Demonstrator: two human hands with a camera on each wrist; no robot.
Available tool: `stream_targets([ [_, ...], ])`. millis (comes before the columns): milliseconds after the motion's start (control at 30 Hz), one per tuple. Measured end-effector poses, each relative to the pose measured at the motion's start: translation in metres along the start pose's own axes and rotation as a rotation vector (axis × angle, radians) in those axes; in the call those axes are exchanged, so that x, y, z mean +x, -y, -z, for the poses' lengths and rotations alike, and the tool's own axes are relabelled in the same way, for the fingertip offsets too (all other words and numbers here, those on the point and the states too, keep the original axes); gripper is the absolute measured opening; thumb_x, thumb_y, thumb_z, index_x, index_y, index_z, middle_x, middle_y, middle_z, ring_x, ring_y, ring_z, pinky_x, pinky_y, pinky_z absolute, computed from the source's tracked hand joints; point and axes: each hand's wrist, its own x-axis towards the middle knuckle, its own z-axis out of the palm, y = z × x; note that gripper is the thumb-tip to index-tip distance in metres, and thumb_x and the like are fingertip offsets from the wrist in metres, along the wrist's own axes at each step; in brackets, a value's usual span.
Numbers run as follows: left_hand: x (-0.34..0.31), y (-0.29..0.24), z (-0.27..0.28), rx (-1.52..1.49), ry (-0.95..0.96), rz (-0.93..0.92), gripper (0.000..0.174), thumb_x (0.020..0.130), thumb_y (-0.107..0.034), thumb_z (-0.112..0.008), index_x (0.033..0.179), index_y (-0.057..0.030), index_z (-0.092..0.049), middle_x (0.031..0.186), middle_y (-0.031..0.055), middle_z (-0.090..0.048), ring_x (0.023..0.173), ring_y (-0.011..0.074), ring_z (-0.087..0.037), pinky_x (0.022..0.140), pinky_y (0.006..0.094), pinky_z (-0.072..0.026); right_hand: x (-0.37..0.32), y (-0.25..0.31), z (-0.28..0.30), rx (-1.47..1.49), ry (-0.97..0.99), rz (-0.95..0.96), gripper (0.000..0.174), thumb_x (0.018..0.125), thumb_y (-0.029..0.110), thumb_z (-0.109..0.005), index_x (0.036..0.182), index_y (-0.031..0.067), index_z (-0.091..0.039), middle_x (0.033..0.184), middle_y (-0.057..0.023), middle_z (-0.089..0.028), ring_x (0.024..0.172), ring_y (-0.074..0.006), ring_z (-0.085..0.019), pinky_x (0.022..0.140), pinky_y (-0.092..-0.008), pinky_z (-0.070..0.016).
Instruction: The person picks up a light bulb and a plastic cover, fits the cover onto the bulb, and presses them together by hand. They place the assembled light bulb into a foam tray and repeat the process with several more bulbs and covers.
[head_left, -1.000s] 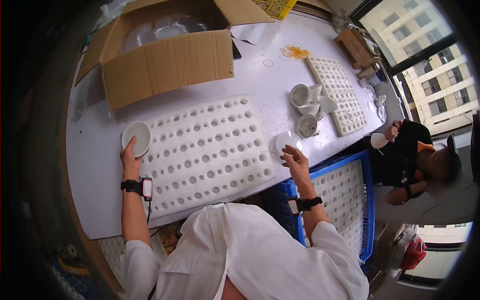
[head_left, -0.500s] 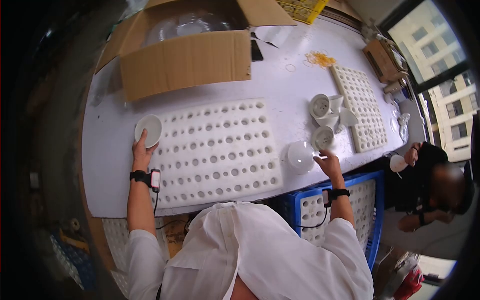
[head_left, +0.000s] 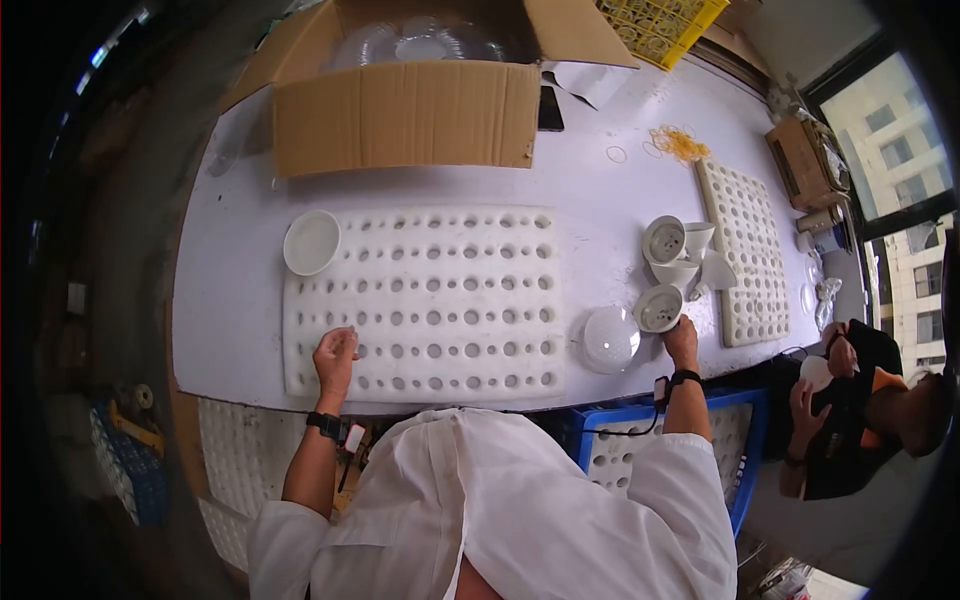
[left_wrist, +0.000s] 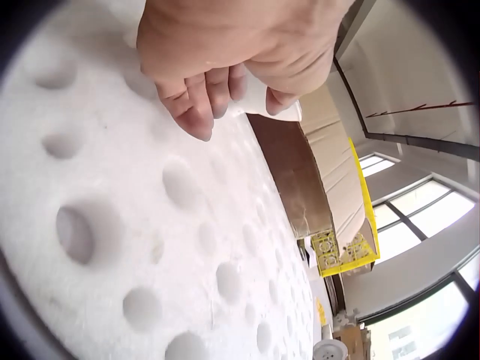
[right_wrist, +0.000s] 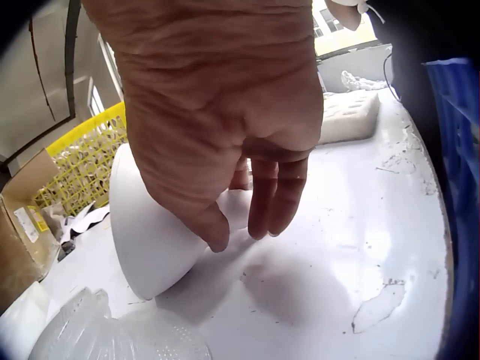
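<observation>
Left hand [head_left: 337, 352] is resting on the near-left part of the big white foam tray [head_left: 420, 300], the one full of round holes that's taking up the middle of the desk [head_left: 590, 190]. From the left wrist view its fingers [left_wrist: 196, 112] are curling in loosely with the tips just over the foam. They aren't gripping anything that I can see.

Right hand [head_left: 683, 340] is reaching out to a white cone-shaped cup [head_left: 660, 308] that's lying on its side on the desk, just right of the tray's near-right corner. In the right wrist view the thumb [right_wrist: 212, 225] is pressing against the cup's wall while the other fingers [right_wrist: 277, 199] are hanging down just beside it. I honestly can't tell if that's a proper grip or just a touch.

A clear plastic dome [head_left: 610, 340] is sitting right next to that cup, on its left. A white bowl [head_left: 311, 242] is sitting on the tray's far-left corner, well away from both hands. More white cups [head_left: 672, 255] are bunching up just behind the one being touched, with a second foam tray [head_left: 745, 250] to their right. An open cardboard box [head_left: 405, 115] is sitting at the back.
</observation>
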Motion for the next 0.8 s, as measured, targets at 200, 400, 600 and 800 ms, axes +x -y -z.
stream_targets([
  [200,-0.011,-0.021,-0.015,0.012,0.157,-0.068,0.023,0.081,-0.012,-0.064,0.099,0.0024,-0.058,0.095,0.0088,-0.065,0.077,0.0097,-0.060,0.059,0.0222,-0.0501,-0.018,-0.008,0.016,-0.175,-0.074,0.001,0.036,0.072,0.027,-0.070,0.095,0.0018,-0.059,0.093,-0.0207,-0.060,0.089,-0.0385,-0.058,0.077,-0.0458,-0.0475],
  [400,-0.026,-0.077,-0.083,-0.059,0.728,-0.048,0.049,0.075,-0.007,-0.069,0.117,0.0022,-0.046,0.120,0.0188,-0.054,0.111,0.0239,-0.053,0.084,0.0302,-0.0471,-0.081,0.101,0.060,0.580,-0.081,0.155,0.031,0.074,0.014,-0.072,0.099,-0.0027,-0.062,0.085,-0.0116,-0.067,0.076,-0.0150,-0.061,0.068,-0.0293,-0.0483],
  [600,-0.060,-0.131,-0.154,0.104,1.124,-0.310,0.058,0.068,-0.010,-0.076,0.120,-0.0038,-0.050,0.118,0.0105,-0.056,0.112,0.0192,-0.052,0.091,0.0321,-0.0439,-0.173,0.249,0.039,0.852,0.504,0.477,0.030,0.076,0.013,-0.068,0.103,0.0010,-0.061,0.081,-0.0094,-0.066,0.070,-0.0141,-0.062,0.063,-0.0282,-0.0500],
  [800,-0.070,-0.112,-0.132,-0.067,0.962,-0.295,0.054,0.066,-0.010,-0.078,0.115,-0.0061,-0.055,0.110,0.0049,-0.060,0.100,0.0157,-0.057,0.090,0.0308,-0.0457,-0.186,0.270,0.009,0.883,0.416,0.941,0.057,0.073,0.018,-0.074,0.121,0.0015,-0.048,0.120,-0.0159,-0.054,0.110,-0.0264,-0.053,0.093,-0.0351,-0.0415],
])
